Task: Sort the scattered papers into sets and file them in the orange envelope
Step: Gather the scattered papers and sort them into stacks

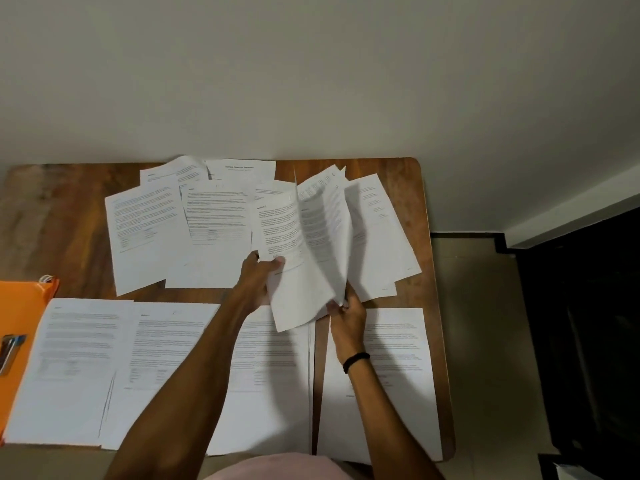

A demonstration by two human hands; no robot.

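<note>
Printed white papers cover a wooden table point(59, 216). Scattered sheets point(152, 230) overlap along the far half. Several neat piles point(79, 372) lie in a row along the near edge. My left hand point(259, 278) holds the lower left edge of a raised sheet point(287, 244). My right hand point(348, 315) pinches the bottom corner of a few lifted sheets point(329, 237) that stand fanned above the table. The orange envelope point(20, 317) lies at the left edge, partly out of view.
A clip with pens point(10, 348) sits on the envelope. A white wall rises behind the table. To the right are a tiled floor point(485, 341) and a dark doorway point(588, 341). The table's right edge is beside the rightmost pile point(391, 393).
</note>
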